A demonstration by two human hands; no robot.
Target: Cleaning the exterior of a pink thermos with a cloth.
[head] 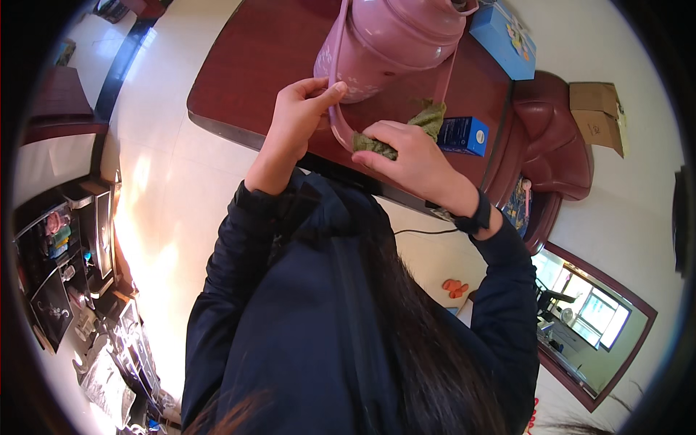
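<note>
A pink thermos jug [402, 38] with white printed flowers stands on the dark red wooden table [255, 65], its top cut off by the picture's edge. Its pink carrying handle [340, 129] is swung down towards me. My left hand [302, 111] pinches one side of that handle between thumb and fingers. In my right hand [410, 152] is a crumpled green cloth [432, 119], wrapped against the curved middle of the handle. Part of the handle is hidden under the cloth and fingers.
Just right of my right hand lies a dark blue box [465, 136] on the table. Farther back sits a light blue box [505, 41]. A red leather armchair [552, 136] adjoins the table's right side, with a cardboard box [595, 117] beyond. A black cable [427, 232] crosses below the table.
</note>
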